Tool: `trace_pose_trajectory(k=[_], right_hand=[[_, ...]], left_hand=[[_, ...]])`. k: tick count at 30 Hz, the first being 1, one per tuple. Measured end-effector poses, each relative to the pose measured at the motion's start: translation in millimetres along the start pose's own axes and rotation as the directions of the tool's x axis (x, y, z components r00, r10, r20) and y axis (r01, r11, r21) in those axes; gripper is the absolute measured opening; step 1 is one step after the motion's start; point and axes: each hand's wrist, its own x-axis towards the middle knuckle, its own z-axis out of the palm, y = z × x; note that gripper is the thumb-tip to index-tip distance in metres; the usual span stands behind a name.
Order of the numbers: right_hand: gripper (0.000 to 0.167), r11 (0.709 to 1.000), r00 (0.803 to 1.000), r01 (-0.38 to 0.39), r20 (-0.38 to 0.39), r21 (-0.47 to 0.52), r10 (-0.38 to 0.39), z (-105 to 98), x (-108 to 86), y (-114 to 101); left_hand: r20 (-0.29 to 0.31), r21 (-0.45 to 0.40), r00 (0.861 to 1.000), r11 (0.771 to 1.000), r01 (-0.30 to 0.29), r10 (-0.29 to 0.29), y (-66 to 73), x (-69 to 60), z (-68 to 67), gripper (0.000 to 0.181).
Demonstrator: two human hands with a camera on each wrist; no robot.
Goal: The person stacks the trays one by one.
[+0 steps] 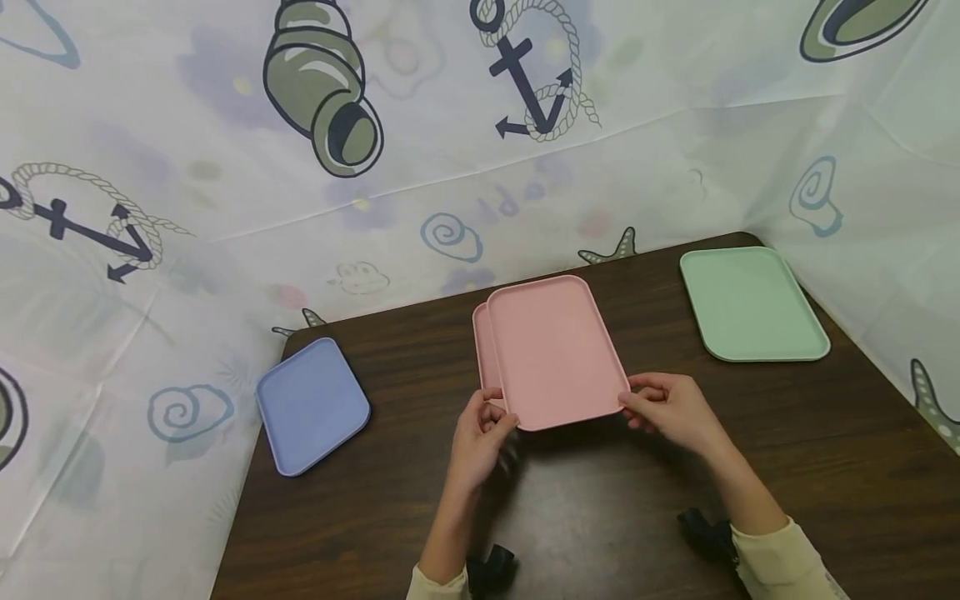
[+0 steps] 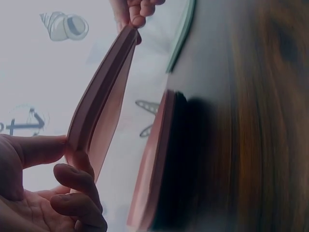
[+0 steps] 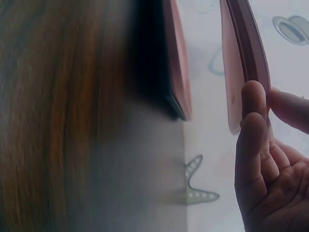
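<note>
Both hands hold a pink tray [image 1: 558, 354] by its two near corners, raised above the table. My left hand [image 1: 477, 437] pinches the left corner between thumb and fingers, and my right hand [image 1: 671, 408] pinches the right one. A second pink tray [image 1: 486, 346] lies below and behind it, mostly hidden in the head view. From the left wrist view, a gap shows between the held tray [image 2: 104, 96] and the lower pink tray [image 2: 152, 169]. The right wrist view shows the thumb and fingers on opposite faces of the held tray's rim [image 3: 253, 53].
A blue tray [image 1: 312, 407] lies at the table's left edge. On the far right is a green tray [image 1: 753, 304]. The dark wooden table [image 1: 600, 517] meets a white patterned cloth [image 1: 420, 108] hanging behind and at both sides.
</note>
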Motion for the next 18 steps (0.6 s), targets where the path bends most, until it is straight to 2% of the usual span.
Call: trace_pose_trajectory(k=[5,7,11,18], right_hand=[[0.041,1.000,1.000,-0.009,0.009,0.008,0.009,12.0,8.3,0.8],[0.039,1.000,1.000,-0.013,0.006,0.011,0.013,16.4,11.6,1.1],[0.035,1.000,1.000,-0.020,-0.001,0.015,0.020,24.5,19.0,2.3],[0.032,1.000,1.000,-0.028,-0.009,0.008,0.028,37.1,29.9,8.6]], left_hand=[[-0.006,-0.005,0.999,0.999,0.032,-0.032,15.7,-2.6,-11.6,0.036],[-0.013,-0.004,0.999,0.999,0.045,-0.045,18.0,-2.7,-14.6,0.036],[-0.038,0.009,0.998,0.999,0.048,-0.048,15.4,0.0,-18.9,0.035],[-0.091,0.009,0.995,0.999,0.044,-0.043,2.5,6.0,-21.1,0.034]])
